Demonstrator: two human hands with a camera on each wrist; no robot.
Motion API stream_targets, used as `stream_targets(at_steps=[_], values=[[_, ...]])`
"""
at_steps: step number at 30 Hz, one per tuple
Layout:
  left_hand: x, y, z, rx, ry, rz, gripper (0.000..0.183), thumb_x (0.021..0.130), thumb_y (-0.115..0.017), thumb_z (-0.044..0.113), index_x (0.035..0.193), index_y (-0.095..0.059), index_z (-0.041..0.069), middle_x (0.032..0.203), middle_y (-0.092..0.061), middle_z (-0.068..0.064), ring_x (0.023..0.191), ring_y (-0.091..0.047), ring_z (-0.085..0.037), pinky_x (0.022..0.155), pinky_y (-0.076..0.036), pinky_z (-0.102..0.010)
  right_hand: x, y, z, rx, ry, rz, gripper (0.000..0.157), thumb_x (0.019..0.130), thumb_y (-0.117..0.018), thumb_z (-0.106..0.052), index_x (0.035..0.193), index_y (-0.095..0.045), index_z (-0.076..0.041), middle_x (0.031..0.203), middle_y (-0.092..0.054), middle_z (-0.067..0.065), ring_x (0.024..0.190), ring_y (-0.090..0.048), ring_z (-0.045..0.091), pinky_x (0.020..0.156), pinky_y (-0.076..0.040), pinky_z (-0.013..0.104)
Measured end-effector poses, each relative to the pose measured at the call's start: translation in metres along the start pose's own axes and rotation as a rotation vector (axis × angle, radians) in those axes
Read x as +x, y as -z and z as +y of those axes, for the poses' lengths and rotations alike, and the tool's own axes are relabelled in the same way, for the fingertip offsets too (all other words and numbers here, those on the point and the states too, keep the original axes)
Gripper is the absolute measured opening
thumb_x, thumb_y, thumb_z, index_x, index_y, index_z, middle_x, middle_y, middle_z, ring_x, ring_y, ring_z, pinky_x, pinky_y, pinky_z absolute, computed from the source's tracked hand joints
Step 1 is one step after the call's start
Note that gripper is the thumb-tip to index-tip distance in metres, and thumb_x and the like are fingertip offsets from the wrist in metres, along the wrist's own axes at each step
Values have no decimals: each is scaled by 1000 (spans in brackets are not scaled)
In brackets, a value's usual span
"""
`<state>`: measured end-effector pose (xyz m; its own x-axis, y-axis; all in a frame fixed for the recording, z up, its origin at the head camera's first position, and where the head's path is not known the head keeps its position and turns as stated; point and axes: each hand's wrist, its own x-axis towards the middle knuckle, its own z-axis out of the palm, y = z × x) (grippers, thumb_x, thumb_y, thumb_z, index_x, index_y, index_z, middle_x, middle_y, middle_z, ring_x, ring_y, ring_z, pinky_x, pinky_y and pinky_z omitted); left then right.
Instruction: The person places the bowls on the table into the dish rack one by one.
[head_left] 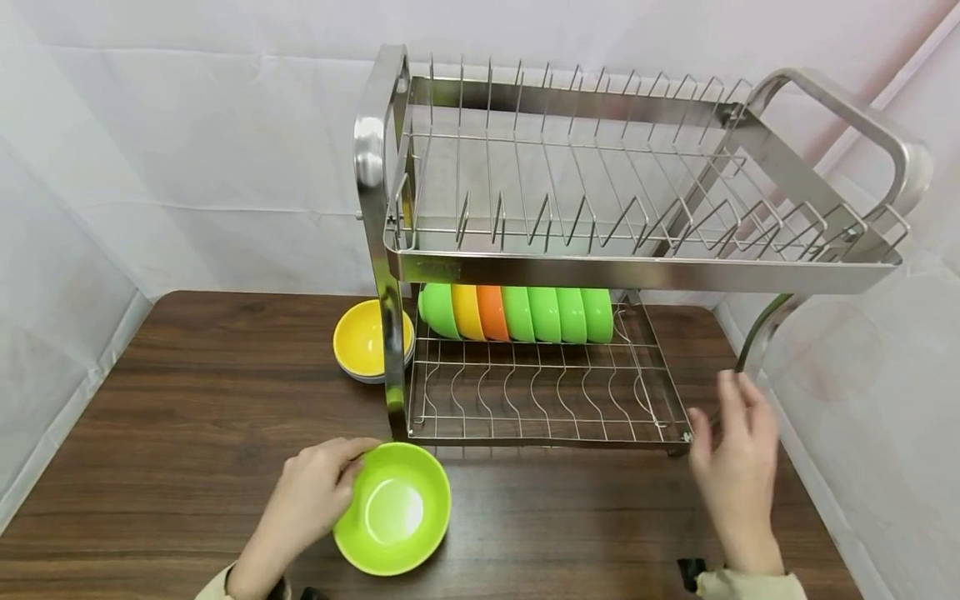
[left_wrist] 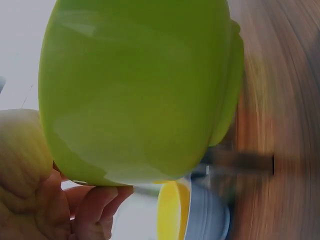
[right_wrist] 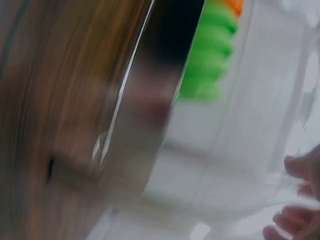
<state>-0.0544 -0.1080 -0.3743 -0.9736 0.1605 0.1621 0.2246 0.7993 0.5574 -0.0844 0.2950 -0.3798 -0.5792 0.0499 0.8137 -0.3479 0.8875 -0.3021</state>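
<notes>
My left hand (head_left: 315, 492) grips a lime green bowl (head_left: 393, 508) by its left rim, just above the wooden table (head_left: 187, 400) in front of the rack. In the left wrist view the green bowl (left_wrist: 135, 90) fills the frame, with my fingers (left_wrist: 95, 210) curled under its edge. My right hand (head_left: 735, 458) hovers with loose, straight fingers beside the front right corner of the steel dish rack (head_left: 600, 267) and holds nothing. Several green, yellow and orange bowls (head_left: 517, 313) stand on edge in the lower tier.
A yellow bowl stacked on a grey one (head_left: 367, 342) sits on the table left of the rack. The rack's upper tier (head_left: 600, 192) is bare wire. White cloth walls close in on all sides. The right wrist view is blurred, showing the row of bowls (right_wrist: 212, 45).
</notes>
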Motion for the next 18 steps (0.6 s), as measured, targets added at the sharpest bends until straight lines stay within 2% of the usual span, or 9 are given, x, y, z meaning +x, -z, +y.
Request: stream_targets(at_steps=[3,6,9,11,13,16,18], values=[[5,-9,10,-15,-36,-12,27,79,-60,-3,95,-70,16,87,-67,1,78,-64,-18,61,-47,-38,-7,-5,-39,156,278,-57,36,92,-50,-23,109,-59,7,108,-55,28,97,-50,43,101,-34,32],[9,-18,19,-18,-77,-10,26,78,-61,-2,93,-70,17,83,-66,2,76,-63,-15,62,-47,-37,-18,-9,-78,304,563,-195,34,94,-45,-25,104,-63,2,105,-61,21,95,-55,36,104,-30,33],[12,-27,27,-18,-127,-6,25,77,-61,-2,91,-71,16,83,-66,4,74,-63,-12,62,-48,-34,-35,-12,-105,323,793,-337,36,96,-39,-31,108,-64,-8,108,-63,12,99,-57,29,107,-24,39],[14,-31,31,-16,-159,-13,24,77,-61,-1,90,-71,17,82,-66,5,73,-62,-11,61,-47,-32,-47,-13,-116,290,869,-417,35,97,-36,-33,111,-62,-15,111,-63,4,103,-57,23,105,-27,39],[15,-35,35,-22,-186,-20,24,78,-61,-1,90,-71,17,82,-66,6,71,-61,-10,59,-47,-29,-55,-16,-124,272,927,-445,31,96,-38,-34,110,-62,-20,109,-63,-3,103,-57,18,100,-35,38],[16,-38,40,-28,-217,-32,24,78,-61,0,90,-71,18,79,-65,6,69,-60,-9,57,-45,-28,-63,-19,-128,272,945,-477,23,95,-42,-28,107,-62,-25,103,-62,-11,101,-56,10,89,-42,34],[17,-38,42,-32,-228,-36,24,78,-61,0,90,-71,18,78,-65,6,68,-59,-9,58,-45,-28,-65,-21,-128,284,960,-485,22,95,-43,-27,103,-63,-26,97,-62,-14,97,-56,7,87,-43,33]])
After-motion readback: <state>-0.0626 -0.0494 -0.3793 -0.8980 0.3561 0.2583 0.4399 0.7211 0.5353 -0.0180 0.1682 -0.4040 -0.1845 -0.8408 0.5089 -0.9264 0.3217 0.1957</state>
